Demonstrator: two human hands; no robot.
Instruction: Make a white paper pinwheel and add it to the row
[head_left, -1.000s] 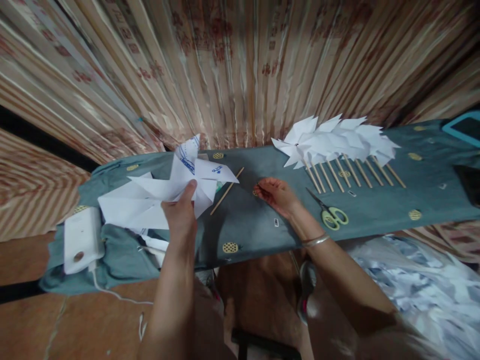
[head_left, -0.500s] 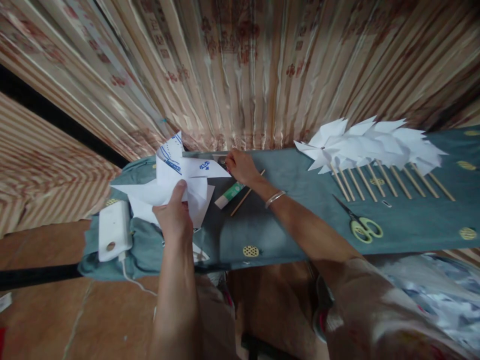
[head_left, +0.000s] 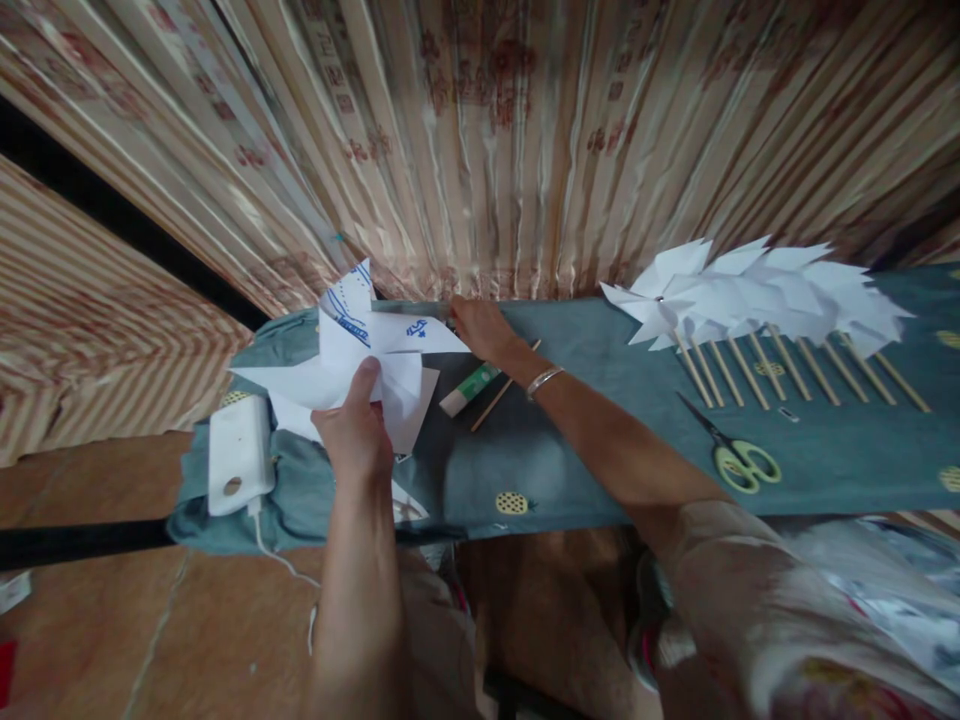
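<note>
A white paper pinwheel [head_left: 401,375] with blue markings on two blades is pinched in my left hand [head_left: 356,420], thumb near its centre. My right hand [head_left: 480,328] reaches to the far edge of the cloth, just right of the pinwheel's right blade, fingers bent together; what they hold, if anything, is hidden. A green and white glue stick [head_left: 469,390] and a thin wooden stick [head_left: 504,388] lie below that hand. Other paper lies partly under the pinwheel.
Several white pinwheels [head_left: 765,300] on sticks overlap at the right. Green-handled scissors [head_left: 742,465] lie in front of them. A white power bank [head_left: 240,455] with a cable sits at the left end. A curtain [head_left: 495,150] hangs behind.
The view has shifted slightly, so the scene sits further right. My right hand has moved a little left relative to the cloth. My left hand keeps its hold on the pinwheel.
</note>
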